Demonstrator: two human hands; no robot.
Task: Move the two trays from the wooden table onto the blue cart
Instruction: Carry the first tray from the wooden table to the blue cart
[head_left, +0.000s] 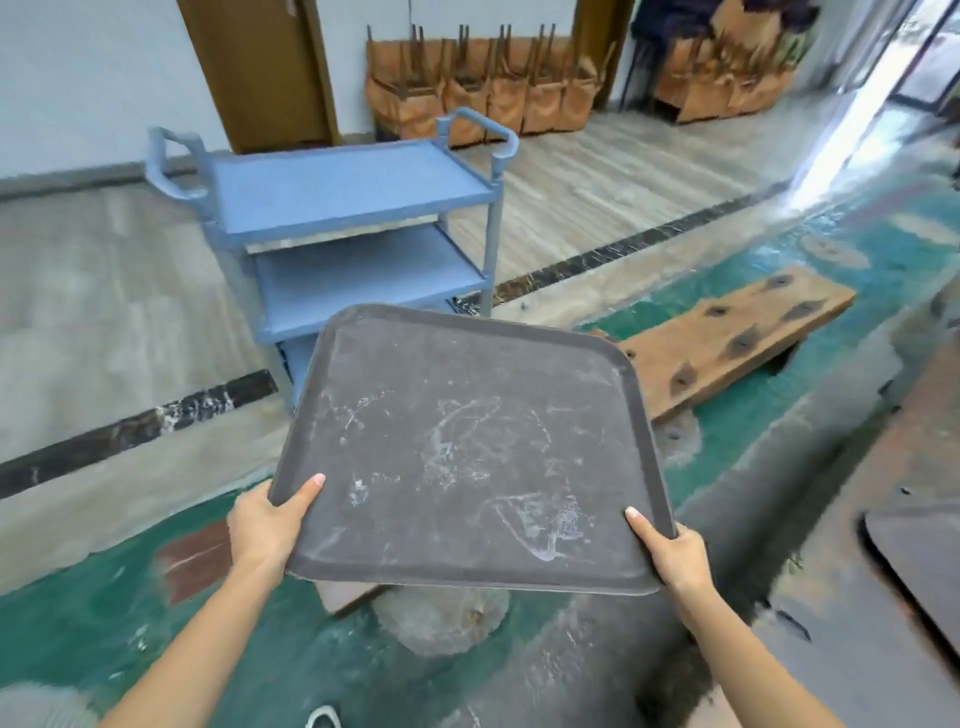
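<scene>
A dark grey tray, scuffed with white marks, is held in the air at centre frame, tilted a little down toward the person. The left hand clamps its near-left corner at 8 o'clock, thumb lying on the top face and the other fingers hidden beneath. The right hand clamps the near-right corner at 4 o'clock in the same way, thumb on top.

The blue cart stands at 11 o'clock beyond the tray's far edge, three shelves with raised rims and a handle at each end. Its top shelf is bare; something flat and pale lies just under that shelf. The tray's far-left corner overlaps the cart's lower shelves in view, though contact cannot be told.

A second tray rests on the wooden table at 3 o'clock, cut by the frame edge. A wooden bench lies at 2 o'clock, just right of the held tray. Open floor spreads left of the cart.
</scene>
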